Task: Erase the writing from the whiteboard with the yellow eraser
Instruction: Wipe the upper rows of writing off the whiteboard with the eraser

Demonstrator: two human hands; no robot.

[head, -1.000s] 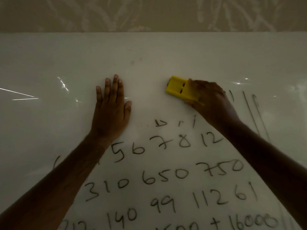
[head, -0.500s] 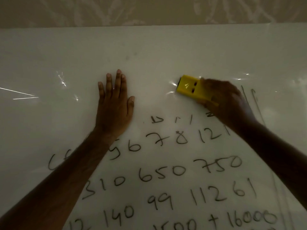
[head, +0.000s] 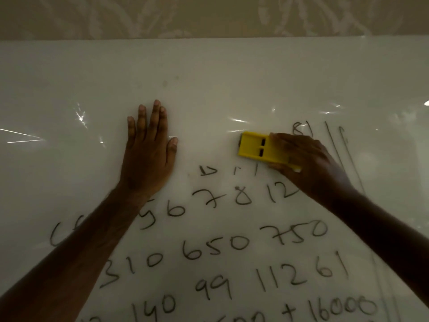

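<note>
The whiteboard (head: 232, 73) fills most of the view, its upper part bare and its lower part covered in black handwritten numbers (head: 216, 247). My right hand (head: 308, 163) grips the yellow eraser (head: 254, 147) and presses it flat against the board just above the top row of writing. Its far end pokes out to the left of my fingers. My left hand (head: 148, 154) lies flat on the board, palm down, fingers together and pointing up, to the left of the eraser. A few stroke remnants (head: 209, 170) sit below the eraser.
Faint vertical lines (head: 336, 154) and a small "81" (head: 301, 129) are drawn right of my right hand. A patterned beige wall (head: 209, 15) runs above the board's top edge. Light glints streak the glossy surface at mid height.
My right hand slid the eraser to the right and slightly down along the board. More writing shows above my right hand. My left hand stayed flat in place.
</note>
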